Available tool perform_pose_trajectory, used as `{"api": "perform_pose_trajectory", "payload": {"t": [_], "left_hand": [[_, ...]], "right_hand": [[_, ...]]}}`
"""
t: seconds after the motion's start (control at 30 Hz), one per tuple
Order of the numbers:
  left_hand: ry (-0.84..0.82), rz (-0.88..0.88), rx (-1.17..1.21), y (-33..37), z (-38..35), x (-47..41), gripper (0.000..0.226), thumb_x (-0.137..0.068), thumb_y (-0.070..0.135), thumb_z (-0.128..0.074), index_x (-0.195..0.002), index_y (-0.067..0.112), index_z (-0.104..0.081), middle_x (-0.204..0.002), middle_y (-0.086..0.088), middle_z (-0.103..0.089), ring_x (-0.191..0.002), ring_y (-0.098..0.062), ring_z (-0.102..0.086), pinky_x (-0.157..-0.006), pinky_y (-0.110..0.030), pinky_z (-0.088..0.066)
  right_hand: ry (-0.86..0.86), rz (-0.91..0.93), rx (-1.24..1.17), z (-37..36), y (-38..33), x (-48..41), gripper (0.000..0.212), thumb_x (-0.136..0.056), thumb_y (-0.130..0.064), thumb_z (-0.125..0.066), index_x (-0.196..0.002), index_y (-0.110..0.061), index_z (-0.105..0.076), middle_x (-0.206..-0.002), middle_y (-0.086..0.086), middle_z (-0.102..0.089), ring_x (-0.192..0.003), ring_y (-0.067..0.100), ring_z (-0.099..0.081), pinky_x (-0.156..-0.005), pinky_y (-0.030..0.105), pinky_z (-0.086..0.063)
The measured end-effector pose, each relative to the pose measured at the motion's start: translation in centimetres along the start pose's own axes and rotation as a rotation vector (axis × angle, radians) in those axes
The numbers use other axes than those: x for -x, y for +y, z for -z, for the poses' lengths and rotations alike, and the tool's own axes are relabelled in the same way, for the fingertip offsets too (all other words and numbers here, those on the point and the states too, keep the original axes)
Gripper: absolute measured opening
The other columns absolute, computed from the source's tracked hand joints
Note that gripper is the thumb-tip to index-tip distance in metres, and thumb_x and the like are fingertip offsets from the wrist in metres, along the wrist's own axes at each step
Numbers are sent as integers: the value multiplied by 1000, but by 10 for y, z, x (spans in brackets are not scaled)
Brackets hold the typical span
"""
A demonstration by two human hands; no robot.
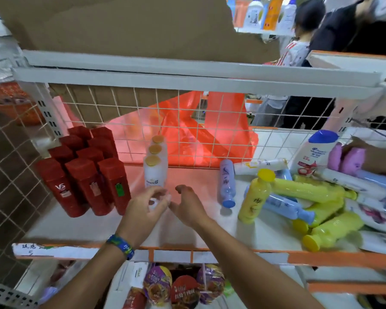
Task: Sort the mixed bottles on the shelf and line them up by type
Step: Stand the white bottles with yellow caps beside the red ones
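White bottle (153, 202) sitting in left hand (146, 208), grip curling round it, in front of gold-capped white row (155, 166) on shelf (71, 228). Right hand (188, 205) hovering beside, grip apart, holding nothing. Advisable: setting bottle upright, touching row, label forward. Yellow bottles (299, 190), blue bottles (226, 184) lying unsorted at right.

Left of centre, a red bottle (61, 188) reads "VS"; the white gold-capped bottle (154, 175) at centre reads "PANTENE". A handwritten "5" (under illegible characters) marks the shelf-edge tag (31, 250), lower left.

Bright, even light w/ soft shadows; motion blur throughout, wide-angle bending at edges.
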State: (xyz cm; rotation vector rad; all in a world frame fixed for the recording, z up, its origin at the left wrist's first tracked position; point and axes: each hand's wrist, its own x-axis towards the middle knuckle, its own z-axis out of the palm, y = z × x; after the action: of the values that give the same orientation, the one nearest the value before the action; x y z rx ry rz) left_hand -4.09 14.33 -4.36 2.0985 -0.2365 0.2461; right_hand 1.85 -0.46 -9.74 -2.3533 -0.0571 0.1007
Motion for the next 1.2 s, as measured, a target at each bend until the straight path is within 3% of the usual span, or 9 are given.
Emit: {"api": "perform_pose_trajectory", "payload": {"t": [0.1,0.37,0.53,0.7,0.87,1.07,1.2], "left_hand": [[-29,-26,12,9,-20,0,40,-81,54,-54,-110,28,-64,-104,16,-65,-98,-3,-61,-86,-33,-53],[12,-103,25,37,-56,-7,31,-85,42,-55,-112,28,-61,-110,11,-63,-105,-6,-57,-90,-28,-47],[36,-119,-3,45,-60,-13,23,-90,31,-62,-111,21,-64,-108,7,-65,-102,-13,-58,-77,-18,-42],[-26,-128,1,41,-68,-4,21,-91,23,-62,-111,18,-64,-108,2,-65,-101,-18,-59,-78,-27,-43],[-41,-209,54,62,-90,11,13,-91,23,-61,-103,17,-64,-98,1,-65,-91,-18,-61,-71,-23,-43],[-112,-285,129,88,-121,28,10,-92,25,-61,-96,17,-64,-87,-2,-66,-78,-22,-62,-68,-34,-49],[-177,-303,157,106,-144,42,10,-92,19,-61,-99,13,-65,-89,-1,-67,-78,-17,-62,-65,-17,-42]], "right_hand": [[4,50,56,13,10,11,61,-90,-34,-63,-143,-14,-42,-141,9,-49,-127,27,-49,-105,37,-42],[119,201,185,54,25,34,56,-92,-33,-59,-143,-16,-40,-139,10,-49,-126,28,-46,-98,40,-43],[174,215,159,75,24,53,57,-92,-31,-60,-143,-15,-40,-141,8,-47,-129,26,-46,-101,46,-44],[264,208,127,90,26,85,55,-90,-28,-63,-139,-13,-45,-137,9,-51,-125,26,-49,-101,44,-44],[401,205,104,119,34,125,47,-89,-22,-65,-133,-10,-55,-130,10,-58,-119,24,-54,-99,32,-42],[569,130,164,139,60,176,39,-89,-20,-65,-127,-9,-59,-123,10,-63,-113,24,-59,-93,36,-49],[598,-7,223,153,87,200,45,-90,-23,-63,-131,-8,-54,-128,10,-58,-121,25,-51,-99,38,-45]]}}
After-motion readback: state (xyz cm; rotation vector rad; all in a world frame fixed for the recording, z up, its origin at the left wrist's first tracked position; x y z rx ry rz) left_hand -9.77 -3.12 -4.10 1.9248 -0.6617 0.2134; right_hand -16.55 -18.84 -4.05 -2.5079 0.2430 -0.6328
